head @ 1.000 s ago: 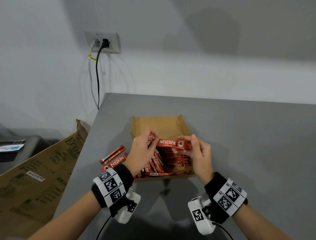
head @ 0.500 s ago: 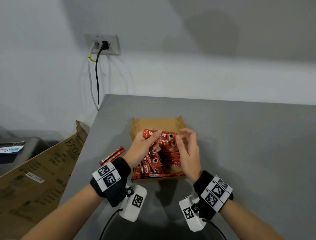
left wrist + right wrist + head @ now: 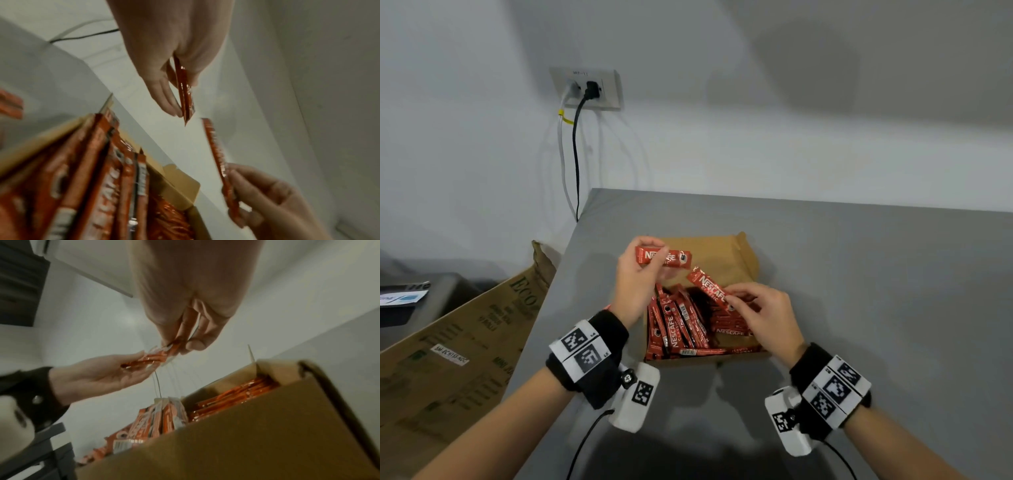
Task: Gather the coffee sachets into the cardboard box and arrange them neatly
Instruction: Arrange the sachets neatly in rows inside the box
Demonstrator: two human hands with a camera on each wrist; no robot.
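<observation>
The cardboard box [image 3: 726, 255] is sitting open on the grey worktop [image 3: 876, 291], crammed with red coffee sachets [image 3: 681, 325] lying at mixed angles. Above the box's far left corner, the left hand [image 3: 635, 284] is pinching one sachet [image 3: 664, 257] level between thumb and fingers. Over the box's right side, the right hand [image 3: 767, 318] is pinching a second sachet [image 3: 707, 286], tilted up toward the first, the two just apart. Left of the box, off the worktop's edge, a large printed carton [image 3: 458, 342] is leaning

Grey table [image 3: 859, 291] carries an open cardboard box [image 3: 743, 263].
</observation>
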